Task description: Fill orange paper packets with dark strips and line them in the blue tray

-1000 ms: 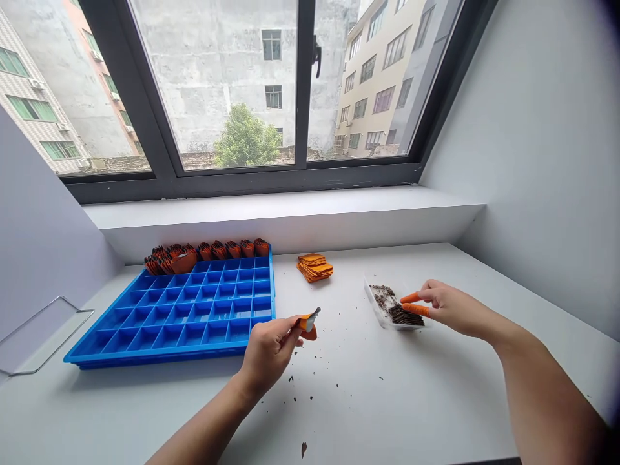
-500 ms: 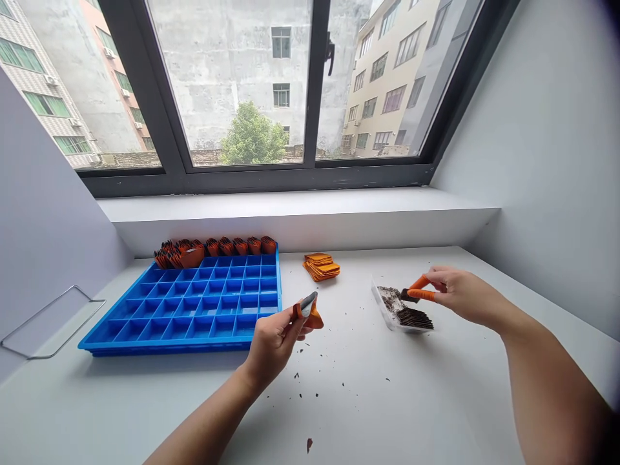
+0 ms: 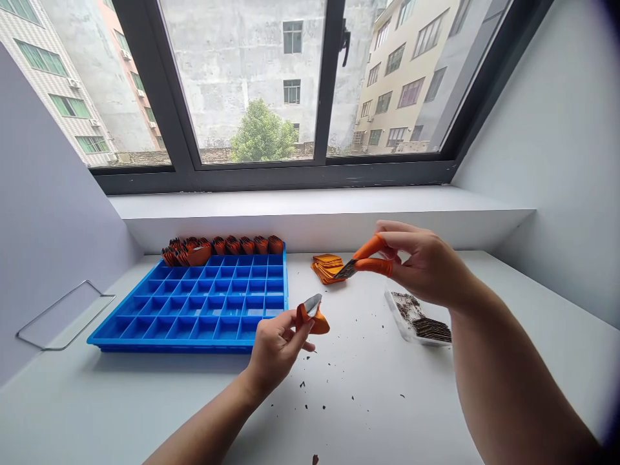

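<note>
Pinched in my left hand (image 3: 278, 342) is a small orange foil pouch (image 3: 318, 323), its silvery inside showing at the open mouth. My right hand (image 3: 416, 261), with orange finger cots on thumb and forefinger, grips a thin dark flat piece (image 3: 345, 269) above and to the right of the pouch, apart from it. Behind that piece lies a stack of orange pouches (image 3: 325, 263). A clear plastic box (image 3: 394, 316) at the right holds a row of similar dark thin pieces (image 3: 433, 329) and brown crumbs.
A blue compartment tray (image 3: 194, 345) stands at the left, with filled orange pouches (image 3: 194, 253) upright along its back row. Dark crumbs (image 3: 323, 407) are scattered over the white table (image 3: 387, 426). A wire stand (image 3: 65, 316) is at the far left, a window behind.
My right hand has lifted the dark thin piece out of the clear box and carried it left toward the pouch. My left hand stays almost in place with the pouch.
</note>
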### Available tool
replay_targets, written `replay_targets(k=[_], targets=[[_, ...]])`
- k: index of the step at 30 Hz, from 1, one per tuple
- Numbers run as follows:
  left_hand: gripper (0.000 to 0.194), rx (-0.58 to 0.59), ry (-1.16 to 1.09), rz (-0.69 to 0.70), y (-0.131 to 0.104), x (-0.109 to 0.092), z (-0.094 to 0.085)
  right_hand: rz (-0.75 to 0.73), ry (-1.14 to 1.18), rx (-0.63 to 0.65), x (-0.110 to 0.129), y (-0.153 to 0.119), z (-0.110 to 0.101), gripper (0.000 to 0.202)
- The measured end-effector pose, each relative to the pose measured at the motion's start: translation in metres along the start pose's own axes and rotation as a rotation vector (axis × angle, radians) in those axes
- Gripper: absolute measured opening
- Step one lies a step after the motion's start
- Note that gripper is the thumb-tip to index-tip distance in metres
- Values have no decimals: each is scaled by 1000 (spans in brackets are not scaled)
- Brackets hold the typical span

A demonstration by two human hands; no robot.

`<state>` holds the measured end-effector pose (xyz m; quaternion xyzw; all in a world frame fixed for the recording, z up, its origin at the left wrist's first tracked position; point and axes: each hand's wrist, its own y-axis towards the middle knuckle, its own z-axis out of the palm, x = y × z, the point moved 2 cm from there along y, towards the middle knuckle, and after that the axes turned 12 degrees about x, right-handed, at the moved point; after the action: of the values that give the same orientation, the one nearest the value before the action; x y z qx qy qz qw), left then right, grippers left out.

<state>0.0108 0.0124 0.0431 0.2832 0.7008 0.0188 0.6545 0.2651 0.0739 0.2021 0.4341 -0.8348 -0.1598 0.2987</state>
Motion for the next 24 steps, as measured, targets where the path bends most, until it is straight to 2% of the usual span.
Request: replay_targets(k=[4, 10, 16, 24], targets=[[30, 13, -21, -21, -1, -2, 0, -50, 152, 25, 12, 13, 27, 18], [30, 10, -67, -26, -3, -6, 1, -43, 310, 85, 7, 19, 49, 17], [30, 16, -80, -32, -2, -9, 0, 13, 392, 194, 0, 20, 57, 16], [27, 31, -84, -8, -4, -11, 1, 16, 402, 322, -1, 18, 57, 25]])
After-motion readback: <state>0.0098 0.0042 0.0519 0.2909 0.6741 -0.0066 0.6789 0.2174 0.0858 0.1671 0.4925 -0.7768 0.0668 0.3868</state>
